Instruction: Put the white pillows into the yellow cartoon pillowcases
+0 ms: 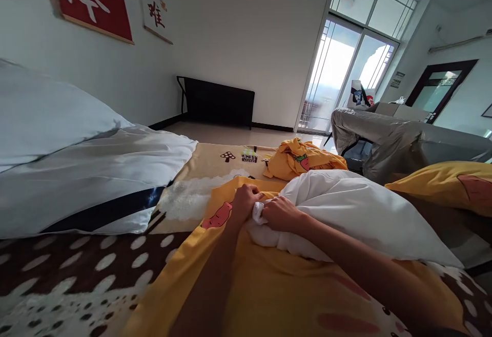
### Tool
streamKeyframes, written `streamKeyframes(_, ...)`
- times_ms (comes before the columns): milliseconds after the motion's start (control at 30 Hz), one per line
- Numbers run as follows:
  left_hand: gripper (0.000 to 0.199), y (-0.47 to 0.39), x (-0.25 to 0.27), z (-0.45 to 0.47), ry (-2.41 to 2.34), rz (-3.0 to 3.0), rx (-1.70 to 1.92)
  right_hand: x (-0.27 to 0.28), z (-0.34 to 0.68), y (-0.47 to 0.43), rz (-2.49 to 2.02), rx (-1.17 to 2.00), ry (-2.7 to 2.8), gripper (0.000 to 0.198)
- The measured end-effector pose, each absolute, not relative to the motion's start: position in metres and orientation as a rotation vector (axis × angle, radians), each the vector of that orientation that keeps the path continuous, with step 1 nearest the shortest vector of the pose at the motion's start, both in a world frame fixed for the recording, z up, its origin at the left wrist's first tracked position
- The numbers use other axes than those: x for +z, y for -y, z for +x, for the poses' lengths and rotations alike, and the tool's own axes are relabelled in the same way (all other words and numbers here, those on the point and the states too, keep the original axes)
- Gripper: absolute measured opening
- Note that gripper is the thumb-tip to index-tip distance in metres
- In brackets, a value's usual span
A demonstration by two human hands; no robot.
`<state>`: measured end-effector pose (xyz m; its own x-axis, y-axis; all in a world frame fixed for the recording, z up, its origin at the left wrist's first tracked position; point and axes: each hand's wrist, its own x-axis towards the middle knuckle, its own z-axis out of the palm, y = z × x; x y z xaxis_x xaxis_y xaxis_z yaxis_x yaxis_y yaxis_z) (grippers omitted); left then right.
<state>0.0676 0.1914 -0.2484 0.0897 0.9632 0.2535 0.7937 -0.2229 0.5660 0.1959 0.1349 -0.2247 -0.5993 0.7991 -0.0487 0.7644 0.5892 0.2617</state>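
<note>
A yellow pillowcase with carrot prints lies spread on the bed in front of me. On top of it rests a plump white pillow. My left hand is closed on the pillowcase near its far left part, its fingertips partly hidden. Right beside it, my right hand grips a bunched corner of the white pillow, and the two hands almost touch. A crumpled yellow cloth with a carrot print lies just beyond the pillow.
White pillows are stacked at the left on the patterned blanket. A yellow pillow sits at the right edge. Behind it stands plastic-wrapped furniture. A black panel stands by the wall, left of the glass door.
</note>
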Motion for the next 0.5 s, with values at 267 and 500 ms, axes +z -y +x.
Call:
streamKeyframes(267,0.032,-0.141,-0.212,0.096,-2.006,2.335,0.683,-0.23,0.205,-0.154,1.401,0.29,-2.667,0.026)
streamKeyframes(500,0.029,-0.138,-0.212,0.081,-2.063,2.351,0.531,-0.232,0.2,-0.155,1.426,0.271,-2.726,0.024)
